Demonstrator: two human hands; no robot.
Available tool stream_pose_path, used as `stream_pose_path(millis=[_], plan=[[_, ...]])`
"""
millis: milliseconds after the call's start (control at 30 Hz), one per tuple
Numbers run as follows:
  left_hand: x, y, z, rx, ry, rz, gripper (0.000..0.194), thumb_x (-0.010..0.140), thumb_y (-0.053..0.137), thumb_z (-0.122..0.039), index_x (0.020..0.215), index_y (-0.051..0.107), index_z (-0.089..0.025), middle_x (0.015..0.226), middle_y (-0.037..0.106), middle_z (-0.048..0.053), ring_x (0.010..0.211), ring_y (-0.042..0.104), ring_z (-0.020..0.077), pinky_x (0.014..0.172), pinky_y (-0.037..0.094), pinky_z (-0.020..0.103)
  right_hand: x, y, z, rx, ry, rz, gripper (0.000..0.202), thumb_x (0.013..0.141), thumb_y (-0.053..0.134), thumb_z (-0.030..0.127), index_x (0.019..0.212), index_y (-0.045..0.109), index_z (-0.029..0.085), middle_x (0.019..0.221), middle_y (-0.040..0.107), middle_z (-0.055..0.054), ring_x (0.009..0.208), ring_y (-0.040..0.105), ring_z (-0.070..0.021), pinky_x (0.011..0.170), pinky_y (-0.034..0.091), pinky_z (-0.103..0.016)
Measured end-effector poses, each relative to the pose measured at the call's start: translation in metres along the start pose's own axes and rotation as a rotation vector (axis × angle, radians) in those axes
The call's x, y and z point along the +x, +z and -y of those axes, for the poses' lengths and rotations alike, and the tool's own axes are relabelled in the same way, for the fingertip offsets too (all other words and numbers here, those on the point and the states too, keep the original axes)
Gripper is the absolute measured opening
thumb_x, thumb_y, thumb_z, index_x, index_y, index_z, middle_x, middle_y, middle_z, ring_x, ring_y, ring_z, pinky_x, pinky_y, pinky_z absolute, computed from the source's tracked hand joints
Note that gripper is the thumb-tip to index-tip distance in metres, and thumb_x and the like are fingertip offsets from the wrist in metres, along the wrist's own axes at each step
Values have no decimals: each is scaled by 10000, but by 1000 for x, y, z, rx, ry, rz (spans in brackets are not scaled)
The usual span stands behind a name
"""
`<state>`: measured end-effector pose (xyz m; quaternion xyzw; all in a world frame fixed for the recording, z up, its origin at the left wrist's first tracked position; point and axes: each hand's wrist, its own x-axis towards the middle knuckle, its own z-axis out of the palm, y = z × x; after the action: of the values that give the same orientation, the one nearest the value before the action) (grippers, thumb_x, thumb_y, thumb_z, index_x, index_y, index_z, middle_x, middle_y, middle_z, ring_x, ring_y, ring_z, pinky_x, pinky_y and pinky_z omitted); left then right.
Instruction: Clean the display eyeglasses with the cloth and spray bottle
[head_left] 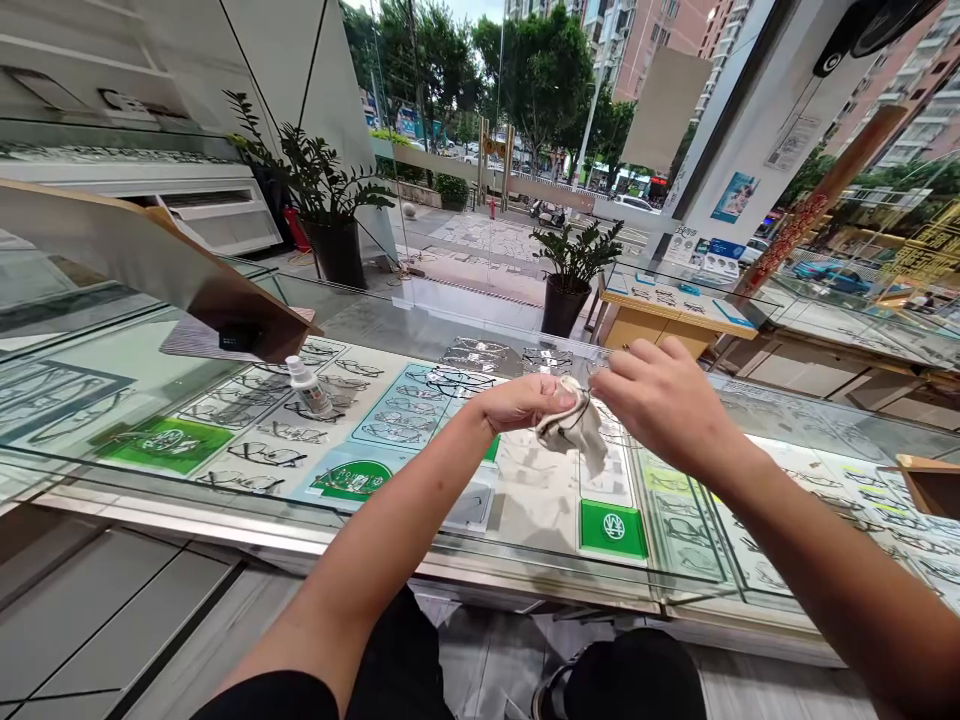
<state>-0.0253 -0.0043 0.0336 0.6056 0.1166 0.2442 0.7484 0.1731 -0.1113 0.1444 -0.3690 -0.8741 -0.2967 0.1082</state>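
My left hand [529, 400] is closed round a pale cleaning cloth [577, 435], whose loose end hangs down over the glass counter. Against the cloth shows the thin dark frame of a pair of eyeglasses [584, 404], mostly covered by the cloth and fingers. Just to the right, my right hand [656, 395] is closed in a pinch at the dark frame's end; its fingertips are partly hidden. Both hands are held above the counter. Beyond my left wrist, a dark-framed pair of glasses [450, 381] lies on the glass top.
The glass display counter [525, 545] holds rows of eyeglasses on trays. A white spray bottle [306, 385] stands on top at left, near a tilted wooden-edged panel [225, 290]. Potted plants [566, 290] stand beyond, before glass doors. A wooden piece [930, 485] sits at far right.
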Motion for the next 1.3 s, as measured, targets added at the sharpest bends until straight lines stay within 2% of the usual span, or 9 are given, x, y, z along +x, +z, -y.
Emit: stream_pose_path(millis=[100, 200, 300, 400, 600, 800, 1033, 1200, 1300], plan=[[5, 4, 1, -53, 166, -186, 513, 738, 905, -554, 843, 678, -107, 714, 615, 27, 642, 549, 108, 610, 432, 223, -8, 21, -5, 229, 336, -247, 237, 1034, 595, 312, 890, 747, 200, 783, 692, -55, 760, 511, -209, 708, 280, -374], [11, 5, 5, -16, 272, -307, 499, 760, 902, -515, 981, 677, -128, 801, 642, 23, 693, 568, 107, 652, 437, 222, -13, 55, -6, 728, 659, -342, 315, 989, 650, 482, 896, 785, 213, 656, 622, -12, 631, 484, -179, 641, 323, -351], [17, 6, 12, 112, 293, -370, 504, 775, 880, -534, 984, 655, -135, 718, 571, -22, 587, 439, 76, 564, 319, 214, -11, 93, 0, 1229, 794, -392, 324, 901, 744, 533, 967, 824, 226, 766, 732, -35, 720, 595, -210, 676, 423, -350], [21, 9, 20, 281, 304, -434, 520, 789, 851, -563, 1020, 658, -140, 768, 596, -5, 649, 471, 107, 606, 340, 228, -4, 121, 8, 1483, 870, -503, 291, 822, 821, 514, 927, 837, 243, 925, 798, -56, 871, 666, -239, 789, 503, -368], [23, 12, 27, 540, 339, -539, 488, 942, 645, -631, 807, 560, -170, 721, 498, -16, 685, 425, 131, 656, 347, 256, -5, 140, 14, 1606, 932, -560, 280, 769, 864, 501, 739, 792, 233, 853, 774, -42, 841, 651, -213, 819, 523, -358], [21, 10, 26, 397, 175, -291, 488, 879, 733, -621, 958, 574, -167, 783, 522, -14, 662, 417, 111, 611, 336, 243, -13, 150, 15, 1694, 1037, -571, 325, 728, 882, 523, 828, 814, 222, 866, 767, -43, 780, 627, -185, 722, 504, -323], [28, 8, 32, 451, 277, -496, 557, 913, 630, -713, 789, 513, -183, 667, 415, -33, 596, 352, 102, 546, 294, 239, -13, 157, 17, 1714, 942, -561, 296, 771, 853, 506, 857, 803, 227, 823, 719, -20, 759, 589, -167, 706, 483, -311], [21, 0, 24, 407, 159, -247, 501, 883, 723, -642, 933, 592, -161, 758, 505, -3, 642, 416, 107, 577, 350, 234, -14, 159, 15, 1763, 980, -565, 285, 761, 860, 496, 859, 795, 236, 939, 759, -33, 802, 614, -167, 735, 497, -310], [25, 2, 30, 393, 212, -312, 507, 855, 769, -621, 978, 588, -164, 759, 478, -22, 642, 379, 97, 575, 317, 228, -13, 159, 17, 1774, 987, -566, 298, 768, 851, 509, 869, 792, 236, 954, 768, -41, 837, 638, -178, 760, 508, -316]])
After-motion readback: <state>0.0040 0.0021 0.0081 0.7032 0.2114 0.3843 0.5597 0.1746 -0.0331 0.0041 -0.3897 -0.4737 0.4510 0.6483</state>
